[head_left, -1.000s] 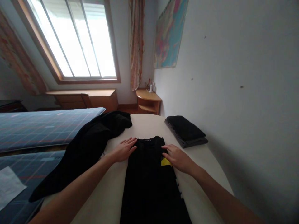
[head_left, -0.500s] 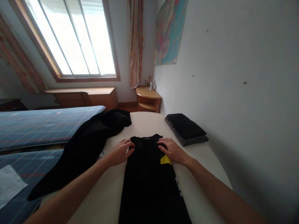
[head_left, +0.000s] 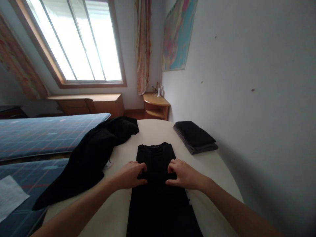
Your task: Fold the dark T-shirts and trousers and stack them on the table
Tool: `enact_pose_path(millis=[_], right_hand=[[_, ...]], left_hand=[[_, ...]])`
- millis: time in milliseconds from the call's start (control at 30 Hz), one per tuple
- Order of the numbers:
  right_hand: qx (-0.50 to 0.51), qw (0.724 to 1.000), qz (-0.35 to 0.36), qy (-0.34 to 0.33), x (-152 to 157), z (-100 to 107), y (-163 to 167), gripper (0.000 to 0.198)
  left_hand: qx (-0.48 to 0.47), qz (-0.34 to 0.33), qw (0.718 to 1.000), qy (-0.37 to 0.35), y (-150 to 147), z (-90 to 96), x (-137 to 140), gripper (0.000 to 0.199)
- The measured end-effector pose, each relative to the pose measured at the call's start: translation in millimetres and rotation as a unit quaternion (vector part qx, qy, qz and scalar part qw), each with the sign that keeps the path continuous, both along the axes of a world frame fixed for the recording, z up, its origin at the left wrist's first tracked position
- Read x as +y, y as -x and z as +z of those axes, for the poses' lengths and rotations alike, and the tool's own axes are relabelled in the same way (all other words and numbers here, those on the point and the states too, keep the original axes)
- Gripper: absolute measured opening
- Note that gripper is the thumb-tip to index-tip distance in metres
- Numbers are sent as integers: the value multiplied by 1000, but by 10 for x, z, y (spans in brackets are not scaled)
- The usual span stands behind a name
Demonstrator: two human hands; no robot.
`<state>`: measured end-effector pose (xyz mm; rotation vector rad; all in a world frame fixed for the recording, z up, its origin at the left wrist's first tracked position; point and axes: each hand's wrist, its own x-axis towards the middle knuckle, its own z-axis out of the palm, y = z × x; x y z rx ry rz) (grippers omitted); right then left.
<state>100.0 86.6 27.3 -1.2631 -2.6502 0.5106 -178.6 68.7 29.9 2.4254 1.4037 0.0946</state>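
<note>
A black shirt (head_left: 158, 204) lies folded into a long strip on the pale table, its neckline pointing away from me. On its left edge rests my left hand (head_left: 132, 174), fingers bent and thumb held apart from them. My right hand (head_left: 184, 174) mirrors it on the right edge, thumb and fingers also apart. Neither hand has cloth gripped between its fingers that I can see. Small white marks show along the shirt's right edge, below my right hand.
Folded dark clothes (head_left: 195, 136) are stacked at the table's right (head_left: 154, 126). A loose black garment (head_left: 98, 148) drapes over its left side. Blue plaid mattresses (head_left: 49, 135) stand left, with a white paper-like sheet (head_left: 11, 196) on one. A white wall (head_left: 247, 131) runs along the right.
Both hands have slid from beside the neckline toward me, down the shirt's edges. The yellow patch by my right hand is no longer visible.
</note>
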Motion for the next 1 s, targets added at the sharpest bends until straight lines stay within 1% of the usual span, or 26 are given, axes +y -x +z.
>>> enact_pose_path(millis=[133, 200, 333, 467, 533, 600, 700, 800, 867, 1000], right_hand=[[5, 1000, -4, 26, -29, -16, -6, 30], [17, 998, -16, 54, -60, -18, -1, 29], [34, 994, -37, 93, -114, -5, 25, 39], [64, 988, -34, 136, -129, 24, 39, 37], [93, 983, -30, 155, -138, 26, 37, 37], [119, 979, -35, 159, -158, 12, 35, 35], [164, 974, -38, 152, -188, -21, 27, 27], [206, 968, -29, 143, -162, 0, 2, 23], [229, 964, -26, 133, -78, 76, -22, 24], [259, 959, -32, 113, 276, 296, -52, 26]], left_hand=[[-6, 10, 1000, 17, -28, -9, -74, 19], [-23, 20, 999, 24, -37, -15, -114, 23], [-40, 41, 997, 42, -51, -27, -145, 39], [-62, 41, 996, 53, -46, -38, -141, 35], [-81, 39, 995, 51, -33, -48, -152, 37], [-100, 32, 993, 47, -18, -56, -172, 39], [-138, 14, 989, 54, 0, -38, -200, 32], [-193, 9, 980, 42, 17, 45, -174, 27], [-221, 11, 975, 20, 31, 139, -99, 25], [-260, 6, 965, -33, 43, 367, 210, 25]])
